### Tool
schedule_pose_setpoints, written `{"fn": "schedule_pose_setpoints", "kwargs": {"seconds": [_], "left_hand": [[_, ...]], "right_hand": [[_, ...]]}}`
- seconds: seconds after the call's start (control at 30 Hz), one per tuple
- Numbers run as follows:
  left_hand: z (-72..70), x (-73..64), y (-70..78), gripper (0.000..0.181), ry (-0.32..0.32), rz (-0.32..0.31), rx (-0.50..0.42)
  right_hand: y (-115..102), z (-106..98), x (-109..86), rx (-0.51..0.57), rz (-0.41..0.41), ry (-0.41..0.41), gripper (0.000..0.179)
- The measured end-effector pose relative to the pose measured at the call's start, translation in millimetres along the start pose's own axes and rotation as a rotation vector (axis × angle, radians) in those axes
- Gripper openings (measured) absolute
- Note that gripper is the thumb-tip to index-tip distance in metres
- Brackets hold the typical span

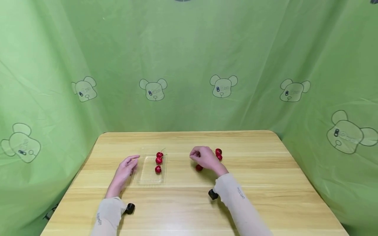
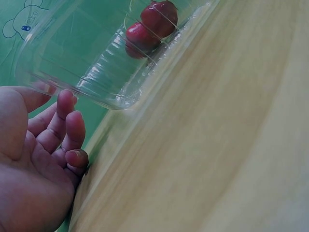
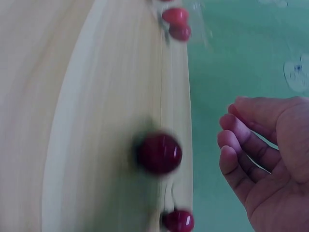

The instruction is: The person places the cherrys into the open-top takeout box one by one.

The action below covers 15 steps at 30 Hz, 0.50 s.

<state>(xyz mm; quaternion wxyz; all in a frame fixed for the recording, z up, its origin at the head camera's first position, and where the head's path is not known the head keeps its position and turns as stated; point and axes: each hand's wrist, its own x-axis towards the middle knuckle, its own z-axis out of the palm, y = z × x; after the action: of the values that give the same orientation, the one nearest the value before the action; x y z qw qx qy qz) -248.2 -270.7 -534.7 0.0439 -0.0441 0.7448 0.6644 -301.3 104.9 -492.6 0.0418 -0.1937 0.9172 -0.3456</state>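
Note:
My left hand point(image 1: 126, 168) is at the left side of a clear plastic tray point(image 1: 150, 181), its fingers loosely bent. In the left wrist view its fingertips reach the tray's rim point(image 2: 91, 99); whether they press on it I cannot tell. Three red cherries, among them the nearest cherry point(image 1: 158, 169), lie along the tray's right side. Above the table, to the right of the tray, my right hand point(image 1: 205, 158) hovers with bent fingers, thumb near the index finger. No fruit shows between them in the right wrist view. Below it sits a loose cherry point(image 1: 199, 167), partly covered by the hand.
Two more cherries point(image 1: 218, 151) lie on the wooden table point(image 1: 183, 209) just right of my right hand. A green curtain point(image 1: 189, 111) with bear-head drawings surrounds the table at the back and sides. Black wrist cameras point(image 1: 130, 208) hang at both sleeves.

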Motion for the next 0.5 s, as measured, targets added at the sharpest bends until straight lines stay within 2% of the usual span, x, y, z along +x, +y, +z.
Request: {"fn": "schedule_pose_setpoints", "kwargs": {"seconds": [0.2, 0.3, 0.5], "left_hand": [[-4.1, 11.2, -20.0, 0.043, 0.021, 0.011, 0.006], [-4.5, 13.4, -25.3, 0.044, 0.027, 0.027, 0.025], [-1.9, 13.4, -26.2, 0.044, 0.032, 0.031, 0.015]], "right_hand": [[24, -17, -12.1, 0.019, 0.054, 0.022, 0.011], [31, -21, -15.5, 0.036, 0.076, 0.014, 0.014], [43, -20, -16.5, 0.023, 0.028, -0.057, 0.016]]}}
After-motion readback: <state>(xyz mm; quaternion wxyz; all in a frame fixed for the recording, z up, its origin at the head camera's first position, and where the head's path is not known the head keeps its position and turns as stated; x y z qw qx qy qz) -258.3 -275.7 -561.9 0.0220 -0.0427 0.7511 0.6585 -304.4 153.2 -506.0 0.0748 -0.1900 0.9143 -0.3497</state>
